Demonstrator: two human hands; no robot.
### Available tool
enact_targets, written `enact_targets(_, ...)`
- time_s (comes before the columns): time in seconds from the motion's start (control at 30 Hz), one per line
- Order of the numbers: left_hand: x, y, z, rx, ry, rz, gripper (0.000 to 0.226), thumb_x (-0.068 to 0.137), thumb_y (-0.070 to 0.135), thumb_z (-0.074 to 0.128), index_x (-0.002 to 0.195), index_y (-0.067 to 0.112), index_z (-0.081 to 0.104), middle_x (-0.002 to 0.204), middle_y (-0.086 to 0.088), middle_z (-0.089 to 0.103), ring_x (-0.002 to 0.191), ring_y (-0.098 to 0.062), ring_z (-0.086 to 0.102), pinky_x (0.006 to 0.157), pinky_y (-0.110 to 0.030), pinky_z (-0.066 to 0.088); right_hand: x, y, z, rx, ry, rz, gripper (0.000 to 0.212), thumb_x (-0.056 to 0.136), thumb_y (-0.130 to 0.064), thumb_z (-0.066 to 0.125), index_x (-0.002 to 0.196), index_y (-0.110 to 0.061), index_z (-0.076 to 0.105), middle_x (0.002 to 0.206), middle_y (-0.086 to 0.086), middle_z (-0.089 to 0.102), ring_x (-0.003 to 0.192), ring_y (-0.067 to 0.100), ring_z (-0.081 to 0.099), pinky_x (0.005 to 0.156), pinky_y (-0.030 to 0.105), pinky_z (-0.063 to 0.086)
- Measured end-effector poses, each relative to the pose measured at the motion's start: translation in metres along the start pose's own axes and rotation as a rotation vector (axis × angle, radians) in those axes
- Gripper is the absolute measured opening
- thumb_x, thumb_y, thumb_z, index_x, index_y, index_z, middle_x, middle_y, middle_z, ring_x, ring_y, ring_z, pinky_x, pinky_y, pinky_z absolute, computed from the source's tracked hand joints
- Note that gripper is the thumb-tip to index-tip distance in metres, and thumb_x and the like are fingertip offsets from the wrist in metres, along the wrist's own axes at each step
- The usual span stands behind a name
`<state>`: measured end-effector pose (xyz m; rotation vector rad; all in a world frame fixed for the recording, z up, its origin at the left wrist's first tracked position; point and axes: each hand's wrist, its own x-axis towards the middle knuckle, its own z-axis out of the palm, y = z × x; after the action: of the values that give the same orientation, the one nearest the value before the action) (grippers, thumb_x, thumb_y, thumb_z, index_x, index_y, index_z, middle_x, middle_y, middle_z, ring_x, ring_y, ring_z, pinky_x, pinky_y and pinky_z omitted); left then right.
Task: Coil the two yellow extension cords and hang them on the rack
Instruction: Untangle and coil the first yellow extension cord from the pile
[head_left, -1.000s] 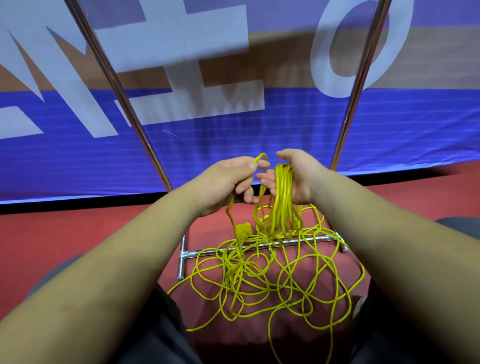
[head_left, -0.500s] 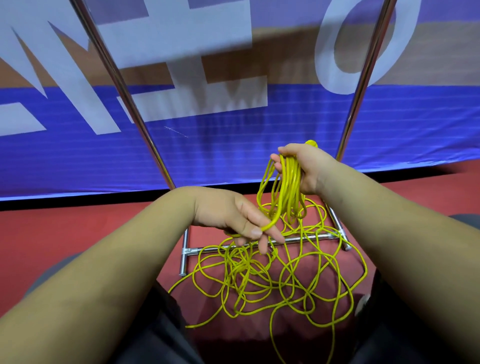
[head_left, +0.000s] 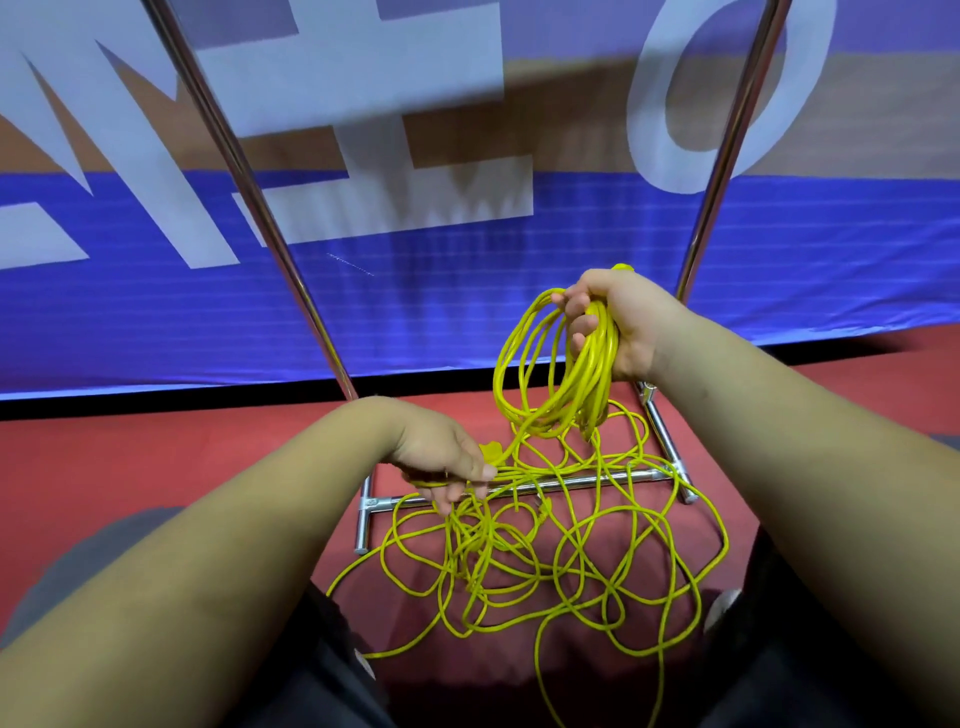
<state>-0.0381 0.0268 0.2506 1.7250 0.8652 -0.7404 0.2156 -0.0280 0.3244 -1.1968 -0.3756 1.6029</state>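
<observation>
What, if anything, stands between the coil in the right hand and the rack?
Nothing solid. The coil in the right hand hangs beside the rack, but loose cord tangled over its base bar tethers it. The top rail is out of view.

The yellow cord (head_left: 589, 364) bunched in my right hand (head_left: 628, 327) has a smooth plastic jacket, with a soft sheen along each loop. The strand my left hand (head_left: 447, 460) pinches looks just the same, slick and even. The rack (head_left: 242, 171) is polished metal tube, mirror-bright, catching streaks of blue and white, and its base joints carry the same chrome gloss. Behind it the banner (head_left: 467, 312) is matt, printed fabric or vinyl, I can't tell which, finely ribbed across the blue. The red floor (head_left: 156, 457) is dull and faintly grainy. My dark trousers (head_left: 332, 686) are plain matt cloth.
</observation>
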Motion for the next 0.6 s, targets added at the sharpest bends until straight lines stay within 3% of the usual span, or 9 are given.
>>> enact_targets(0.07, 0.005, -0.004, 0.001, 0.101, 0.079, 0.003, 0.024, 0.105, 0.022, 0.059, 0.112, 0.002, 0.070, 0.081, -0.002, 0.069, 0.080, -0.016, 0.067, 0.078, -0.021, 0.052, -0.001, -0.002, -0.002, 0.031, -0.033, -0.016, 0.019, 0.103, -0.019, 0.052, 0.089, -0.011, 0.062, 0.053, -0.012, 0.042, 0.037, 0.004, 0.035, 0.042, 0.019, 0.041)
enact_targets(0.13, 0.006, -0.009, 0.003, 0.326, 0.155, -0.011, 0.015, 0.100, 0.012, 0.059, 0.105, 0.011, 0.074, 0.097, -0.001, 0.073, 0.089, -0.011, 0.064, 0.078, -0.018, 0.048, -0.001, -0.005, -0.004, 0.081, -0.040, -0.046, 0.019, 0.103, -0.021, 0.052, 0.091, -0.012, 0.062, 0.053, -0.012, 0.039, 0.037, 0.005, 0.031, 0.042, 0.019, 0.038)
enact_targets(0.3, 0.010, -0.009, 0.000, 0.547, 0.323, -0.011, 0.039, 0.090, 0.000, 0.049, 0.109, 0.024, 0.073, 0.109, 0.007, 0.073, 0.100, -0.014, 0.065, 0.087, -0.026, 0.048, -0.006, -0.015, -0.012, 0.133, -0.034, -0.097, 0.014, 0.101, -0.021, 0.055, 0.094, -0.012, 0.063, 0.054, -0.012, 0.037, 0.035, 0.004, 0.027, 0.038, 0.020, 0.031)
enact_targets(0.37, 0.009, -0.010, 0.000, 0.690, 0.322, -0.062, 0.044, 0.090, 0.001, 0.048, 0.112, 0.030, 0.073, 0.110, 0.005, 0.070, 0.102, -0.019, 0.063, 0.082, -0.026, 0.044, -0.010, -0.019, -0.015, 0.180, -0.039, -0.081, 0.015, 0.101, -0.020, 0.054, 0.093, -0.011, 0.063, 0.054, -0.012, 0.038, 0.034, 0.004, 0.027, 0.035, 0.020, 0.029)
enact_targets(0.47, 0.014, -0.016, 0.000, 0.762, 0.274, -0.149, 0.051, 0.087, 0.000, 0.048, 0.116, 0.034, 0.073, 0.107, 0.002, 0.068, 0.100, -0.024, 0.064, 0.082, -0.030, 0.052, -0.013, -0.021, -0.018, 0.191, -0.049, -0.073, 0.015, 0.101, -0.020, 0.054, 0.094, -0.011, 0.063, 0.054, -0.012, 0.039, 0.034, 0.004, 0.028, 0.035, 0.019, 0.027)
enact_targets(0.6, 0.026, -0.021, -0.005, 0.836, 0.333, -0.166, 0.075, 0.080, -0.014, 0.052, 0.130, 0.041, 0.065, 0.130, -0.001, 0.066, 0.118, -0.027, 0.064, 0.082, -0.029, 0.050, -0.013, -0.019, -0.022, 0.134, -0.090, -0.029, 0.016, 0.101, -0.020, 0.054, 0.093, -0.010, 0.063, 0.055, -0.012, 0.038, 0.034, 0.004, 0.027, 0.035, 0.019, 0.025)
